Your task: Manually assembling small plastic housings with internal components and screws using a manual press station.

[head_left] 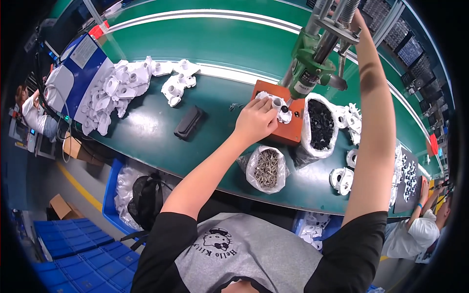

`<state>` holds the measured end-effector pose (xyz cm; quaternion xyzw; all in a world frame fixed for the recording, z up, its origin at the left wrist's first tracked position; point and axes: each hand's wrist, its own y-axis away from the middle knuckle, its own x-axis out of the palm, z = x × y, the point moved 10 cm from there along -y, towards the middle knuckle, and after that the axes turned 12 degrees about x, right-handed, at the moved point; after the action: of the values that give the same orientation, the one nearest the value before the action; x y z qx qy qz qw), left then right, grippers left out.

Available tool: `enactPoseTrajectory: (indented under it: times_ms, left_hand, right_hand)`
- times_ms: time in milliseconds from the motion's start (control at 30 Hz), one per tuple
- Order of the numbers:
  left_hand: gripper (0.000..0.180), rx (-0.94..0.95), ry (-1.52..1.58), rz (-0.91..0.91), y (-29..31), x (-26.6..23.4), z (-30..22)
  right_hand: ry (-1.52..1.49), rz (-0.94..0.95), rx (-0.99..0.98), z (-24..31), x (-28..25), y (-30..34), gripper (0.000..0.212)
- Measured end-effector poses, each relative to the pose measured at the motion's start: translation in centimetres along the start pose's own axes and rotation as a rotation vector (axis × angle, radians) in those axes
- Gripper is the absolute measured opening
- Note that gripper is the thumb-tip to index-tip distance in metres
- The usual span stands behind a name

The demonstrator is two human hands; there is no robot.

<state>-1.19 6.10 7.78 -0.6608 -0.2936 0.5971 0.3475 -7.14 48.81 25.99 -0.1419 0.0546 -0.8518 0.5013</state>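
Observation:
My left hand (pixel 257 119) is closed on a white plastic part (pixel 276 103) with a round collar, holding it on the orange base block (pixel 289 132) of a green bench press (pixel 311 68). A small black piece (pixel 285 109) sits on the white part, right under the tip of the press. My right arm stretches far up along the press's right side. At the top edge, my right hand (pixel 359 22) is beside the press's spring and rods; its fingers are hidden there. Close to the block stand a bag of black plastic pieces (pixel 320 124) and a bag of metal screws (pixel 266 169).
A heap of white parts (pixel 115 93) lies at the left by a blue machine (pixel 83 58). A black case (pixel 189 122) rests on the green table (pixel 161 149). More white parts (pixel 342 180) lie at the right, towards a co-worker (pixel 415 232). Blue crates (pixel 83 249) stand below left.

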Motion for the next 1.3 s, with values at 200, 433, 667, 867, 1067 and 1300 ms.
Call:
enactPoseTrajectory:
  times_ms: [200,433,667,867,1067,1300]
  left_hand:
    - [0.013,-0.028,-0.029,0.014,0.5,-0.3,0.6]
    - [0.016,-0.04,-0.015,0.012,0.2,-0.3,0.5]
    - [0.014,-0.023,-0.021,0.017,0.1,-0.3,0.1]
    - [0.016,-0.051,0.017,0.039,0.3,0.5,0.4]
    - [0.032,-0.229,0.135,0.12,1.4,0.1,2.1]
    - [0.05,-0.192,-0.044,0.24,0.9,2.5,2.0]
  right_hand:
    - [0.266,-0.178,-0.141,9.2,14.2,12.5,0.019]
    - [0.43,0.596,-0.091,14.5,21.4,28.3,0.027]
    - [1.734,0.787,0.02,-6.0,29.0,42.1,0.032]
    - [1.488,0.77,0.087,-4.7,28.4,41.2,0.028]
    - [0.324,0.589,-0.141,7.3,25.0,35.7,0.054]
    - [-0.07,-0.11,-0.057,2.4,11.8,20.1,0.039]
